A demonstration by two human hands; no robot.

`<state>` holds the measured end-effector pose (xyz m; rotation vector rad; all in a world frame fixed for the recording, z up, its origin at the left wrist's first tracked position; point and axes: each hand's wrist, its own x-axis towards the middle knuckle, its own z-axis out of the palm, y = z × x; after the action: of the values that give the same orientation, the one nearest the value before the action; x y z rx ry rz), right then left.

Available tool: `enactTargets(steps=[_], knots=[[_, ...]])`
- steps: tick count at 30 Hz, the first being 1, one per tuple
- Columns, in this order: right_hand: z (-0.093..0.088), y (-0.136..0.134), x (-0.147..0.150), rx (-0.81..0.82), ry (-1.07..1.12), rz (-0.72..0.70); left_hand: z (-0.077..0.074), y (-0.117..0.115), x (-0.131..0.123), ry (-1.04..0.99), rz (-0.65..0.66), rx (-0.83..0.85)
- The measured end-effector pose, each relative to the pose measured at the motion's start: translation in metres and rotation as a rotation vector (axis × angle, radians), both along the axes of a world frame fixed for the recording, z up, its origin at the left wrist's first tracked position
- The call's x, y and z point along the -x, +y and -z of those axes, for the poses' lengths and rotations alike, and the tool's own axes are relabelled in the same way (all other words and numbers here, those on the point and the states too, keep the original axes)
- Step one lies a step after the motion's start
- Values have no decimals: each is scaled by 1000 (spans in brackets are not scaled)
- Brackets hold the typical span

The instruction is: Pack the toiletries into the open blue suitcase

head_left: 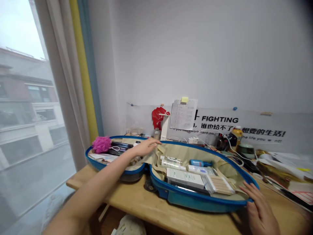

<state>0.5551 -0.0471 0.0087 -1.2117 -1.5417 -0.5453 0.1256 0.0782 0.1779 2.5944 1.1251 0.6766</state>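
An open blue suitcase (195, 202) lies across the wooden table, its two halves side by side. My left hand (146, 147) reaches over the hinge area, fingers stretched out by the back rim. My right hand (260, 205) rests at the right end, with fingers over the rim and the thumb outside. Inside the right half are a white box (185, 178), a pack of wooden sticks (219, 184), a blue bottle (200, 163) and white tubes (173, 164). A pink bath puff (101, 144) and dark slim items (122, 144) fill part of the left half.
Behind the suitcase stand a white upright item (165, 128), a yellow-labelled bottle (236, 135) and a green container (246, 150), with white cables among them. Papers and bags (281, 169) crowd the right side. The table's front edge (156, 218) runs below; a curtain (66, 81) hangs left.
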Motion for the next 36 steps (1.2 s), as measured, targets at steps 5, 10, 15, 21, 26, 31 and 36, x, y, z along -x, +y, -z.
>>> enactTargets(steps=[5, 10, 15, 21, 26, 31, 36], knots=[[-2, 0, 0, -12, -17, 5, 3, 5, 95, -32, -320, 84], [-2, -1, -1, -20, -83, 19, 31, 14, 137, 186, -383, 201], [-2, -1, 0, -19, -74, 7, 52, 16, 131, 423, -366, 214], [-2, -1, 1, -4, -48, -5, 47, 23, 109, 551, -363, 206], [-4, -2, 1, -3, -54, -7, 47, 27, 102, 546, -317, 210], [-6, -4, 2, -10, -96, 5, 50, 33, 100, 570, -315, 201], [-4, -2, 2, -29, -104, 16, 49, 40, 102, 599, -305, 251]])
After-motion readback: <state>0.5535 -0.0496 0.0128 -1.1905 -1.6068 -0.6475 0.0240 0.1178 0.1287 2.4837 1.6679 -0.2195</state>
